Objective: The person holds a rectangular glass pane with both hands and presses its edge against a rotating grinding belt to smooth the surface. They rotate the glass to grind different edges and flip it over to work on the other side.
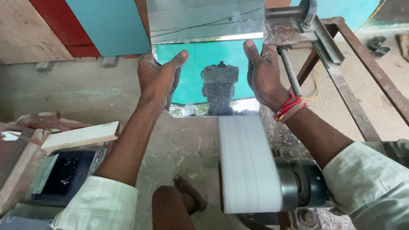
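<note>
**Mirror pane held at a belt sander over a concrete floor**

A dusty concrete floor (85,93) fills the view, with wood, red and teal boards (106,25) leaning along the wall at 11 o'clock. At 8 o'clock a shallow dark tray (68,172) sits on the floor; its inside looks black and glittery, with what may be wet specks or grit, though what it holds cannot be made out. A pale flat board (81,135) lies across its upper edge, beside stacked bricks and scraps.

At the centre a rectangular mirror pane (208,55) stands nearly upright, reflecting teal and a dark shape. The left hand (158,81) grips its left edge, thumb stretched over the front face and fingers wrapped behind, dusted with fine grit. The right hand (264,74) clasps the right edge, palm flat against the side and thumb up along it; red thread bands (289,108) circle that wrist. Both arms wear pale rolled sleeves.

The pane's lower edge meets the far end of a white sanding belt (247,162), which runs from 6 o'clock up toward the glass. A dark drum roller (302,183) carries the belt at 5 o'clock. A bare foot (189,194) and knee rest on the floor at 6 o'clock.

To the right, a rusty metal frame (353,55) with a rod reaches to 1 o'clock, and dark sandals (377,46) lie at 2 o'clock.
</note>
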